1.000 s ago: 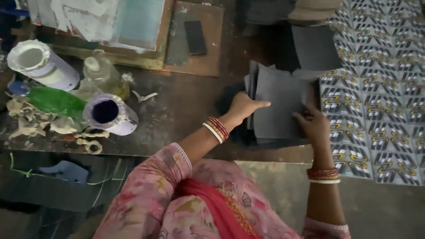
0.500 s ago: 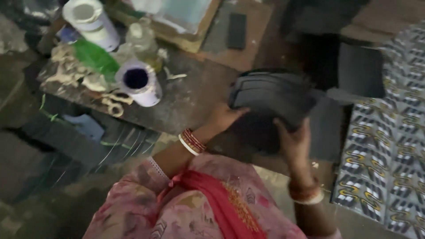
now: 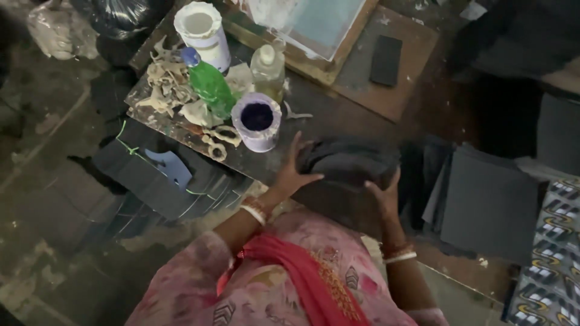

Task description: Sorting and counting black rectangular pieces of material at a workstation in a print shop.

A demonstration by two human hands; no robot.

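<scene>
— Where does the work stand, from what you can see?

— Both hands are on a stack of dark grey sheets [image 3: 347, 163] lying on the bench [image 3: 338, 99], just in front of the person. The left hand [image 3: 294, 172] presses flat against the stack's left edge, fingers spread wide. The right hand [image 3: 384, 194] cups its near right corner.

— Are they gripping it?

— Neither grip is clenched. Both are loose, palms and fingers braced against the edges rather than wrapped around anything. The stack is blurred, so I cannot tell whether it is lifted off the surface or resting on it.

— So what looks done, and what looks left?

— My judgement: this bundle is gathered and is being squared up between the palms. A second lot of dark sheets [image 3: 486, 202] lies fanned and uneven to the right, well apart from the hands, beside a patterned cloth [image 3: 547, 265]. That pile looks unsorted.

— And the printing things?

— Untouched at this moment. A purple-rimmed pot of dark ink [image 3: 257, 122] stands just beyond the left hand, with a green bottle [image 3: 209, 84], a clear bottle [image 3: 267, 69] and a white tub [image 3: 202, 27] behind it. A framed screen [image 3: 314, 27] lies at the far side of the bench, with no sheet that I can see under it.
</scene>
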